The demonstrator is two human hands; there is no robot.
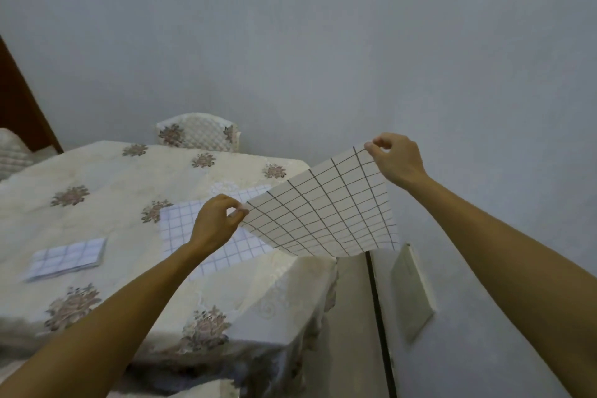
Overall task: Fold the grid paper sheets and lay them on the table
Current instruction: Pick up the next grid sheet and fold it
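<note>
I hold an unfolded grid paper sheet (pixel 326 207) in the air past the table's right edge. My left hand (pixel 214 223) pinches its near-left corner, and my right hand (pixel 395 160) pinches its far upper corner. Under my left hand more flat grid sheets (pixel 181 226) lie on the table (pixel 106 178), which wears a cream cloth with flower prints. A folded grid paper stack (pixel 66 257) rests on the cloth to the left.
A chair back (pixel 198 131) with a quilted floral cover stands behind the table against the grey wall. A white switch plate (pixel 412 291) sits on the wall at the right, beside a dark vertical gap. A brown wooden frame (pixel 22 107) rises at the far left.
</note>
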